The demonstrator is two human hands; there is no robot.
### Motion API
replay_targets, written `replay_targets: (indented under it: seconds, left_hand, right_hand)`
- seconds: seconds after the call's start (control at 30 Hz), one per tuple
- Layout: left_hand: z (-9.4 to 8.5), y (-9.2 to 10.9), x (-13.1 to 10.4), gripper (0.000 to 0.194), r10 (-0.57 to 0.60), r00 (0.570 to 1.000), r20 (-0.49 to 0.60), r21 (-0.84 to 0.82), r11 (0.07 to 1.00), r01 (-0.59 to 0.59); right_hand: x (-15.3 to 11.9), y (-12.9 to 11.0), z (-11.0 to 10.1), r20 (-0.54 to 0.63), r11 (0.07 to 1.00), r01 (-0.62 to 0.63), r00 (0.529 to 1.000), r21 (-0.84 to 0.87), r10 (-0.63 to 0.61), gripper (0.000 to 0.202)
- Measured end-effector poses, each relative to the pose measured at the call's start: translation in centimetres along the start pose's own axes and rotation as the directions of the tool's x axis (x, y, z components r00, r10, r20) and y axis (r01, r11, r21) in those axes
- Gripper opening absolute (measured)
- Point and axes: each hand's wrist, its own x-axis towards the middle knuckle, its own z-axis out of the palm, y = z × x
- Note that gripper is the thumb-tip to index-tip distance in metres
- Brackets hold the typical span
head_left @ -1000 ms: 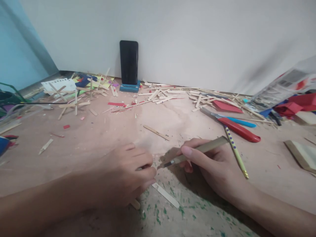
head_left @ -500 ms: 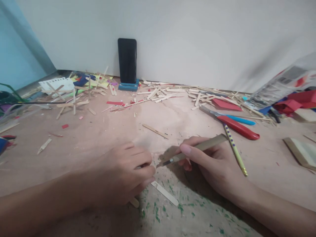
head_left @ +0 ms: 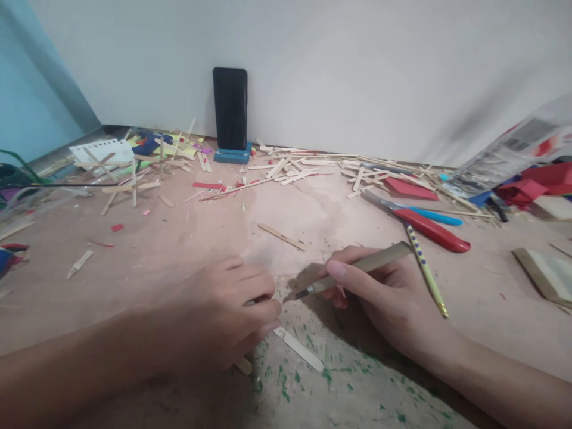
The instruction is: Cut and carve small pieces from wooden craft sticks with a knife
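Note:
My left hand (head_left: 223, 319) presses down on a flat wooden craft stick (head_left: 298, 348) that lies on the scuffed board; the stick's pale end pokes out to the right of my fingers. My right hand (head_left: 384, 298) grips a slim craft knife (head_left: 353, 271) with a tan handle. Its blade tip points left and meets the stick right at my left fingertips. A yellow pencil with purple dots (head_left: 424, 271) lies against the back of my right hand.
Red-handled scissors (head_left: 429, 229) and a blue pen (head_left: 435, 215) lie to the right. Loose sticks (head_left: 290, 170) litter the far side, one (head_left: 281, 236) just beyond my hands. A dark phone (head_left: 230, 110) leans on the wall. Red paper (head_left: 531, 187) and a pad (head_left: 545, 274) sit far right.
The view shifted slightly between the earliest frame and now. Both hands, the knife and the stick stay in nearly the same place.

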Motion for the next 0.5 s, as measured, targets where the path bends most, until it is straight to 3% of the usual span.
replay_targets:
  seconds: [0.5]
  left_hand:
    - [-0.23, -0.02, -0.05, 0.026, -0.001, 1.0, 0.018, -0.017, 1.0, 0.001]
  right_hand:
    - [0.07, -0.14, 0.15, -0.01, 1.0, -0.002, 1.0, 0.004, 0.002, 0.035]
